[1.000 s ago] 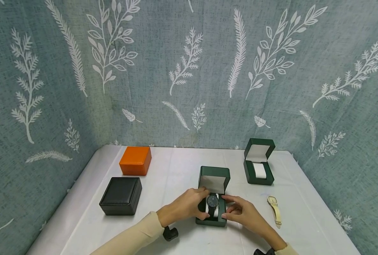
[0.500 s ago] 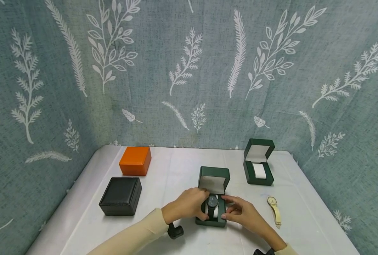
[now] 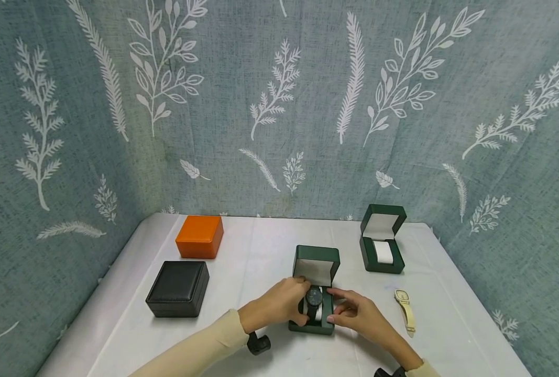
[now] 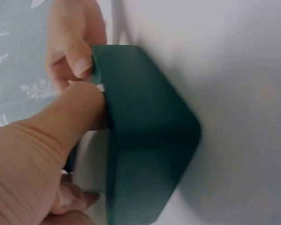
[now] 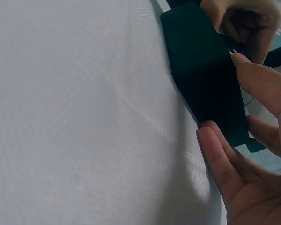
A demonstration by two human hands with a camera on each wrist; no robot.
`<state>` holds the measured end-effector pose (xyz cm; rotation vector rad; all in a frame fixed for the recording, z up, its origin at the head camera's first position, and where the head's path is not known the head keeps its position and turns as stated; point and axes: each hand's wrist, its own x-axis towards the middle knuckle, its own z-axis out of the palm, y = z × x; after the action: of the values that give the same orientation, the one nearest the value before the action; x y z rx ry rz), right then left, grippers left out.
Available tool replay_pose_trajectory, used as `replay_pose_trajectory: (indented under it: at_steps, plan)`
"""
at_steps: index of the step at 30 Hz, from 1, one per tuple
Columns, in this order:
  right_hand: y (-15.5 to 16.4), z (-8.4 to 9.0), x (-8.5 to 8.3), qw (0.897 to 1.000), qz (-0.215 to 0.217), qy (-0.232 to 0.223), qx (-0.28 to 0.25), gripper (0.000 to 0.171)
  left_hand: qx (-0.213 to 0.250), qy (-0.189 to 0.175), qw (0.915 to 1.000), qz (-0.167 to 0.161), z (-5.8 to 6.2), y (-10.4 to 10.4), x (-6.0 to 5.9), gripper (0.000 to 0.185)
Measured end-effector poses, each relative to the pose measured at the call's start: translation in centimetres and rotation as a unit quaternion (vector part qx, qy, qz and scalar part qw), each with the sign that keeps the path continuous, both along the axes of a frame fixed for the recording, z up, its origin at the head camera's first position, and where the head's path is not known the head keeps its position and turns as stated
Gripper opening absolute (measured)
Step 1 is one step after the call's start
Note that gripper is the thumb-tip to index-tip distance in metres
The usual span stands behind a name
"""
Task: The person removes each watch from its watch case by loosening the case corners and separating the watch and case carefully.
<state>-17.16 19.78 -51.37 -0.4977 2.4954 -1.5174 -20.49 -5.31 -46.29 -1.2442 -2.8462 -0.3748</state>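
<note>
black watch (image 3: 314, 297) on white cushion (image 3: 319, 315), in open green box (image 3: 324, 329), roughly midway between worktop (image 3: 255, 238) side edges. left hand (image 3: 276, 302): thumb, fingers bent into box, gripping watch. right hand (image 3: 361, 314): thumb, fingertips clasping box's right wall. gold watch (image 3: 407, 312) toward right edge. second green box (image 3: 370, 256), lid up, by far right corner; orange box (image 3: 200, 235), far left.

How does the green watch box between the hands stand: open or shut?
Open: the green watch box has its lid raised, showing the pale lining.
</note>
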Motion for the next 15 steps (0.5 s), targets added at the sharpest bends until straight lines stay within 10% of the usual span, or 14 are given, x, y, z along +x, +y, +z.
replay_pose_trajectory:
  at_steps: [15]
  plan:
    - [0.0,0.3,-0.1,0.999,-0.008,0.045,0.004,0.061,0.118,-0.071,0.9904,-0.010,0.6,-1.4,-0.7,0.055]
